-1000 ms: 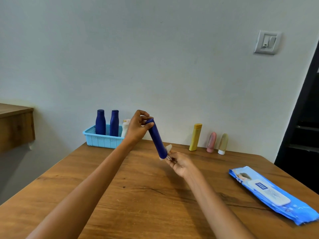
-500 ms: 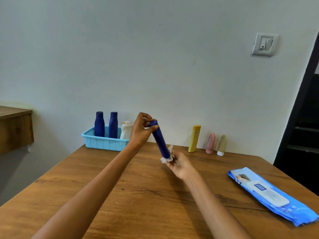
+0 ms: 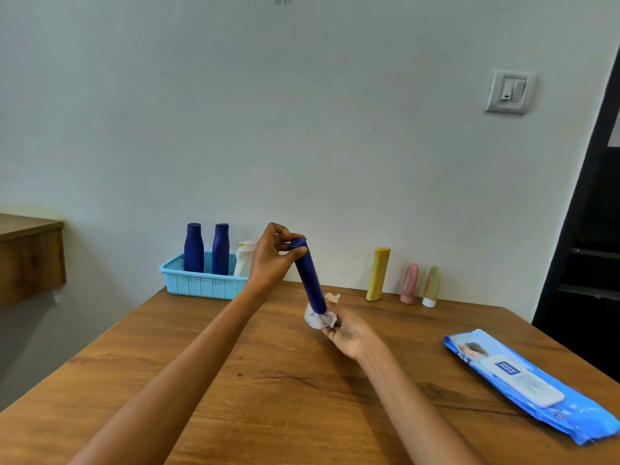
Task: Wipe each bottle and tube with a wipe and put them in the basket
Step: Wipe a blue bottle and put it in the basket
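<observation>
I hold a dark blue bottle (image 3: 309,280) tilted above the table's middle. My left hand (image 3: 271,260) pinches its upper end. My right hand (image 3: 349,332) grips a crumpled white wipe (image 3: 315,317) wrapped round the bottle's lower end. At the back left stands a light blue basket (image 3: 201,283) holding two dark blue bottles (image 3: 194,248) (image 3: 220,250) and a white bottle (image 3: 243,260). A yellow bottle (image 3: 378,274), a pink tube (image 3: 409,283) and an olive tube (image 3: 431,286) stand along the wall to the right.
A blue pack of wipes (image 3: 530,385) lies on the wooden table (image 3: 268,397) at the right. A wooden shelf (image 3: 30,256) juts out at the left. A dark doorway (image 3: 590,229) is at the right, with a wall switch (image 3: 508,92) beside it.
The wipe has bunched more fully round the bottle's lower end in my right hand. The bottle stands a little more upright.
</observation>
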`<state>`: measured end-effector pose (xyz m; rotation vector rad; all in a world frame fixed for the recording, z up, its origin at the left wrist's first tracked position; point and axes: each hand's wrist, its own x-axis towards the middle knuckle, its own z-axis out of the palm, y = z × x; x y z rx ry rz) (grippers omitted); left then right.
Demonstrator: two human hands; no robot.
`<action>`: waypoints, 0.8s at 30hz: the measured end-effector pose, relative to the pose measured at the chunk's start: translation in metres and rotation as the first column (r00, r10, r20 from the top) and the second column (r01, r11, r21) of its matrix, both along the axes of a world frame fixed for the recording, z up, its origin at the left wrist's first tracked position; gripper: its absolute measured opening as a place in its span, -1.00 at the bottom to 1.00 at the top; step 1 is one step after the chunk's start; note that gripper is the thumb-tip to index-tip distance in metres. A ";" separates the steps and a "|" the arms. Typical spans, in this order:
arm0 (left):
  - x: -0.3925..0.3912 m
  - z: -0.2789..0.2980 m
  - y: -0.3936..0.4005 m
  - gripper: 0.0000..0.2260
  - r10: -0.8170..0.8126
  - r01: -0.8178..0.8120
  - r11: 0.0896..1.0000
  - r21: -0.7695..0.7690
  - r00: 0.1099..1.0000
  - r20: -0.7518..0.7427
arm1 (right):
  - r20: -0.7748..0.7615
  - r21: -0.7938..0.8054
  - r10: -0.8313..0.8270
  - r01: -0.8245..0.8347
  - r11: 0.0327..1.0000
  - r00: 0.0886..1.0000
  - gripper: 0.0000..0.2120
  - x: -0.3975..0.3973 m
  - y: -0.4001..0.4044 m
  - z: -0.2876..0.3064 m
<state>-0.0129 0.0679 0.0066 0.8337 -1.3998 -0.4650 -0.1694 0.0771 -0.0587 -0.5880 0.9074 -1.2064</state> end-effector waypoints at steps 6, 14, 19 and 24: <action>0.001 -0.001 0.000 -0.72 0.034 -0.034 0.999 0.005 0.998 0.044 | -0.320 -0.113 -0.078 0.043 0.993 0.944 -0.73 0.002 0.000 0.000; -0.011 -0.010 0.001 -0.66 -0.107 0.089 0.988 0.125 0.983 0.147 | -0.303 -0.501 -0.303 0.119 0.857 0.903 -0.82 0.020 0.016 0.038; -0.017 -0.014 0.004 -0.63 -0.114 0.094 0.989 0.111 0.976 0.187 | -0.224 -0.634 -0.387 0.168 0.755 0.894 -0.84 0.017 0.016 0.044; -0.023 -0.016 0.006 -0.56 -0.136 0.110 0.986 0.123 0.965 0.223 | -0.310 -0.781 -0.572 0.140 0.609 0.759 -0.79 0.010 0.011 0.043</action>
